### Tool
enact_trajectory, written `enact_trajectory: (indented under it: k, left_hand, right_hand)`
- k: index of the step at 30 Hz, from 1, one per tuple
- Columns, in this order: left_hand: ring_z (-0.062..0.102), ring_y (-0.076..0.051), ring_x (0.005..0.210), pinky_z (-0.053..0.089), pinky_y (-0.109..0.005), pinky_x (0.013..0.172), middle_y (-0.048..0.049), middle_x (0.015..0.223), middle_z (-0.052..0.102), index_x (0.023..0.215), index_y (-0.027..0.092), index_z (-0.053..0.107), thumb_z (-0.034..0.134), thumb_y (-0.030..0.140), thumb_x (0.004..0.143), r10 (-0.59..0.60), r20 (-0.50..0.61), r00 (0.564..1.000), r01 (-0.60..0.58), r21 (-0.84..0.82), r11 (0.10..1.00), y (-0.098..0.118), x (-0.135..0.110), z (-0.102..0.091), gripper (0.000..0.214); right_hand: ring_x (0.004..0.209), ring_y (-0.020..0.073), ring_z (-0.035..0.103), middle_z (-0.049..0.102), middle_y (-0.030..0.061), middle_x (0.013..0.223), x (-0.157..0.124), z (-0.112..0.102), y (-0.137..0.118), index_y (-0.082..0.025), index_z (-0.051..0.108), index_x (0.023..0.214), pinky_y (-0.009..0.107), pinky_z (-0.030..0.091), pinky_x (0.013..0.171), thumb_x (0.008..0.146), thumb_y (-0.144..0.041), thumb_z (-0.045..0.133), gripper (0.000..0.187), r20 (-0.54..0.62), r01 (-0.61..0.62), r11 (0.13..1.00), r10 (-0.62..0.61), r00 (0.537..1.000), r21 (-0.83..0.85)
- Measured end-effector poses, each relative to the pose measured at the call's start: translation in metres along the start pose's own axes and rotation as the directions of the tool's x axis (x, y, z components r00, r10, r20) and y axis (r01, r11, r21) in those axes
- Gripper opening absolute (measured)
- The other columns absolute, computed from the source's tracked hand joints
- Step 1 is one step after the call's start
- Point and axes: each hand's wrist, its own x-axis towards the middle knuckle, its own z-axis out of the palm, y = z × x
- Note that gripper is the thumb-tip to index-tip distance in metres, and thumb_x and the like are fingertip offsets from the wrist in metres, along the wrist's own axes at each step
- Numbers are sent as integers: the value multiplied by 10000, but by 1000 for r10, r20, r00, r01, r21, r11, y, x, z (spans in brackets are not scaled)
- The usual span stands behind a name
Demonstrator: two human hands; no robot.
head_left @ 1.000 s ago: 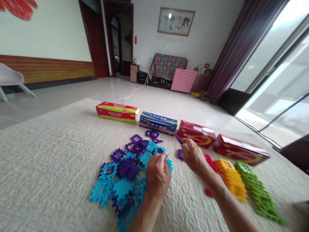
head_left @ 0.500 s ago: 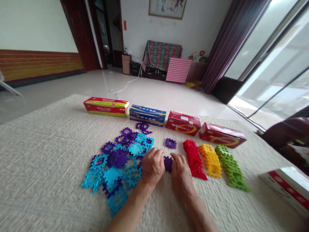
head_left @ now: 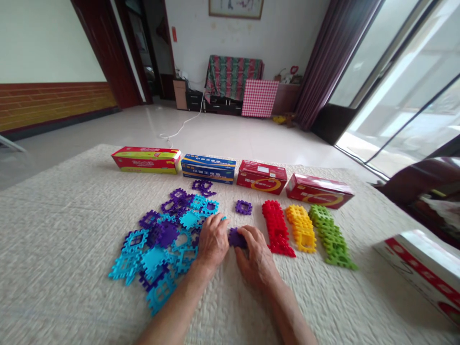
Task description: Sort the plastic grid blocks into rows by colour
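Observation:
My right hand (head_left: pixel 256 251) has its fingers curled over a solid purple interlocking tile (head_left: pixel 234 237) on the mat, covering its right side. My left hand (head_left: pixel 213 240) is bent at the right edge of a mixed pile of light blue tiles (head_left: pixel 155 261) and purple tiles (head_left: pixel 168 234). A sliver of a light blue tile (head_left: pixel 224 218) shows at its fingertips; the hand hides the rest. Just beyond both hands lies a purple window-frame tile (head_left: pixel 243 207), apart from the pile.
Right of my hands run overlapping rows of red tiles (head_left: pixel 276 227), yellow tiles (head_left: pixel 302 229) and green tiles (head_left: pixel 331 237). Behind stand a red-yellow box (head_left: pixel 146 160), a blue box (head_left: pixel 208 168) and two red boxes (head_left: pixel 261 177). A white-red box (head_left: pixel 420 273) sits at right.
My left hand has moved left to the pile's edge, and a bit of light blue tile now shows at its fingertips. My right hand's fingers have come over the purple tile. The view has shifted slightly.

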Motion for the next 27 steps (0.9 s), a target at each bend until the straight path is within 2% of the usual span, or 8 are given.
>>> enact_trajectory:
  k: [4,6,11,14,17,22,27]
  left_hand:
    - [538,-237,1053,490,-393,907,-99,1105,638,1051,145,643,429,38,840,-22,-11,1000,22,9,1000,-3,0,3,319]
    - [542,-234,1054,489,-392,907,-95,1105,638,1044,151,642,433,32,837,-35,-29,999,35,0,999,-3,0,3,318]
    - [539,-232,1070,477,-395,931,-85,1125,640,1044,160,647,448,19,825,-60,-35,998,58,-42,997,-3,-1,1,328]
    - [540,-235,1068,479,-397,924,-85,1127,640,1045,165,651,448,18,822,-66,-25,998,65,-49,997,-4,-1,1,335]
    - [545,-233,1054,478,-398,924,-81,1137,637,1051,170,651,451,27,825,-66,-27,997,64,-54,996,-5,-1,3,334]
    - [541,-239,1069,476,-407,928,-89,1146,633,1046,165,653,455,47,831,-70,-30,997,68,-61,996,-6,-1,5,315]
    - [540,-244,1073,484,-409,914,-100,1141,633,1039,152,657,445,49,834,-75,-13,997,74,-57,996,-5,-1,4,312]
  right_hand:
    - [1117,239,509,549,101,1182,-2,-1,-2,-201,521,1155,405,443,988,747,-102,537,420,21,-20,1000,20,1000,9]
    - [1111,226,520,534,98,1193,1,-2,-3,-212,505,1174,385,455,976,768,-117,537,418,-4,-41,999,41,999,20]
    - [1127,241,518,504,127,1224,40,-13,7,-201,466,1218,391,461,954,820,-192,526,403,-113,-18,995,7,994,-99]
    - [1064,246,542,534,123,1155,73,-20,23,-199,493,1189,403,458,925,802,-170,515,389,-86,-7,990,-6,996,-142]
    - [1041,242,549,554,117,1111,95,-20,39,-189,520,1156,380,456,893,779,-158,520,378,-37,0,984,-7,999,-180]
    - [1023,239,555,566,125,1080,100,-11,51,-153,537,1138,351,449,882,757,-166,526,381,59,14,971,1,998,-240]
    - [1181,267,481,509,158,1245,105,-9,54,-141,470,1265,377,401,964,707,-158,559,566,146,45,957,-3,989,-287]
